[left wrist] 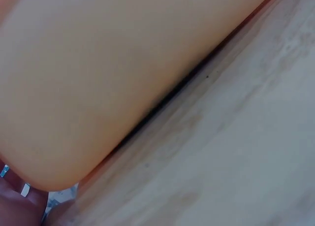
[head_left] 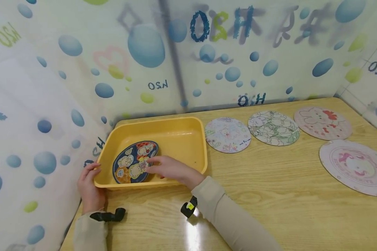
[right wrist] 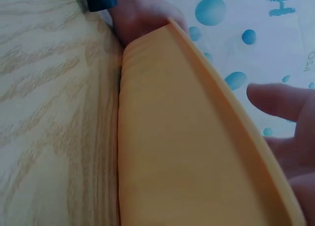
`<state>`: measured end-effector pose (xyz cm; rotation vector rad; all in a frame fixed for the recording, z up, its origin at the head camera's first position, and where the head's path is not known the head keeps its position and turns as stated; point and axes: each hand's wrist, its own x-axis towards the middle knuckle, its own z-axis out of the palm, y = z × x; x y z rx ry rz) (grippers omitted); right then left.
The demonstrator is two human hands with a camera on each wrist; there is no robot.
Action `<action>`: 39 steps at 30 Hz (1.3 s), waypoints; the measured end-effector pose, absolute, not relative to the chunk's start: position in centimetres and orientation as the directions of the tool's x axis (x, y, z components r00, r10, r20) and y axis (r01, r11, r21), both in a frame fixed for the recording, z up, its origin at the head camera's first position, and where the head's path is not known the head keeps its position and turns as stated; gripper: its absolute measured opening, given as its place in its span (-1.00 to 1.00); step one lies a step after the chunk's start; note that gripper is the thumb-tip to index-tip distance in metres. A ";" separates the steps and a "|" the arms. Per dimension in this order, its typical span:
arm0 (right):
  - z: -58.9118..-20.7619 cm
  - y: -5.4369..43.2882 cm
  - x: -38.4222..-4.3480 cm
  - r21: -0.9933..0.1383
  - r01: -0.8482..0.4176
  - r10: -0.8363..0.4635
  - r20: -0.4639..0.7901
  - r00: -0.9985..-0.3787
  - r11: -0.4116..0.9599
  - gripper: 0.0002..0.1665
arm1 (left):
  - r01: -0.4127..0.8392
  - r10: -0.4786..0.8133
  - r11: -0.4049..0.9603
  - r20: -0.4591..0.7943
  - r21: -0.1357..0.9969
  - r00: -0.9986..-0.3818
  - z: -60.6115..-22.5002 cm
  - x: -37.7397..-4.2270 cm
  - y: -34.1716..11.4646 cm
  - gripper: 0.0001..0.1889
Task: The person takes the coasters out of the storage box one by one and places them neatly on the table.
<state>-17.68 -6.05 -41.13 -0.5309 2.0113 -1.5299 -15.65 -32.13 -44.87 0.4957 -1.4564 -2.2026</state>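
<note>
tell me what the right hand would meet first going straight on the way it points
Most likely the blue mat in the tray: in the head view the right hand overlaps its near side, though whether they touch is unclear.

Table [head_left: 264, 188] with tray [head_left: 179, 141], four discs [head_left: 273, 128]

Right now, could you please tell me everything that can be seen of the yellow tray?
The yellow tray is rectangular with rounded corners, raised walls and a continuous-looking rim; it looks like smooth, slightly shiny plastic. It stands open side up on the wood-grain table, toward its left end. A dark blue printed mat lies in its left half. The person's left grip holds the rim near the front-left corner. The right forearm hides part of the front rim; whether it touches is unclear.
</note>
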 end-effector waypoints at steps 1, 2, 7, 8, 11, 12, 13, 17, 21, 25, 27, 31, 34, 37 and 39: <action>-41.2 -6.1 -17.6 -0.952 -0.021 -0.627 -0.185 -0.757 0.306 -0.43 | 0.168 -0.548 -0.336 -0.048 0.927 -0.835 -44.9 -15.6 -32.1 -0.80; -41.3 -6.2 -17.6 -0.940 -0.061 -0.643 -0.182 -0.744 0.336 -0.43 | 0.165 -0.547 -0.332 -0.048 0.929 -0.835 -44.9 -15.6 -32.1 -0.80; -41.5 -6.5 -17.1 -0.852 -0.247 -0.709 -0.187 -0.680 0.461 -0.38 | 0.158 -0.546 -0.326 -0.049 0.932 -0.836 -44.9 -15.6 -32.1 -0.80; -41.4 -6.5 -17.0 -0.838 -0.266 -0.714 -0.192 -0.674 0.477 -0.37 | 0.160 -0.548 -0.326 -0.048 0.932 -0.835 -44.9 -15.6 -32.1 -0.80; -41.5 -6.7 -16.8 -0.795 -0.310 -0.713 -0.207 -0.670 0.522 -0.34 | 0.175 -0.553 -0.323 -0.036 0.930 -0.832 -44.9 -15.6 -32.2 -0.80; -41.4 -6.7 -16.7 -0.780 -0.319 -0.706 -0.210 -0.676 0.538 -0.34 | 0.182 -0.555 -0.325 -0.031 0.928 -0.831 -44.9 -15.6 -32.2 -0.81; -41.4 -6.7 -16.7 -0.766 -0.327 -0.697 -0.211 -0.685 0.553 -0.34 | 0.190 -0.555 -0.330 -0.027 0.925 -0.831 -44.9 -15.6 -32.2 -0.81; -41.4 -6.6 -16.9 -0.740 -0.315 -0.635 -0.190 -0.749 0.594 -0.40 | 0.197 -0.557 -0.332 -0.024 0.923 -0.830 -44.7 -15.6 -32.1 -0.83; -41.2 -6.3 -17.3 -0.780 -0.256 -0.547 -0.129 -0.827 0.572 -0.51 | 0.205 -0.569 -0.338 -0.026 0.919 -0.822 -44.7 -15.6 -32.1 -0.85; -40.9 -5.7 -17.7 -0.812 -0.230 -0.460 -0.053 -0.886 0.536 -0.64 | 0.208 -0.568 -0.328 -0.016 0.922 -0.823 -44.7 -15.6 -32.2 -0.85; -40.9 -5.4 -17.9 -0.816 -0.236 -0.433 -0.020 -0.901 0.529 -0.70 | 0.201 -0.565 -0.315 -0.013 0.927 -0.825 -44.8 -15.7 -32.2 -0.84; -41.0 -5.0 -18.2 -0.809 -0.245 -0.405 0.010 -0.914 0.534 -0.79 | 0.172 -0.561 -0.290 -0.021 0.941 -0.828 -44.9 -15.7 -32.2 -0.83; -41.0 -4.9 -18.3 -0.797 -0.245 -0.377 0.023 -0.926 0.552 -0.87 | 0.165 -0.552 -0.284 -0.021 0.944 -0.834 -44.8 -15.6 -32.2 -0.83; -41.0 -4.6 -18.5 -0.787 -0.241 -0.349 0.035 -0.937 0.568 -0.92 | 0.169 -0.546 -0.286 -0.015 0.943 -0.838 -44.7 -15.6 -32.1 -0.83; -40.9 -4.4 -18.7 -0.782 -0.238 -0.334 0.040 -0.942 0.577 -0.92 | 0.167 -0.543 -0.283 -0.014 0.944 -0.840 -44.6 -15.6 -32.1 -0.83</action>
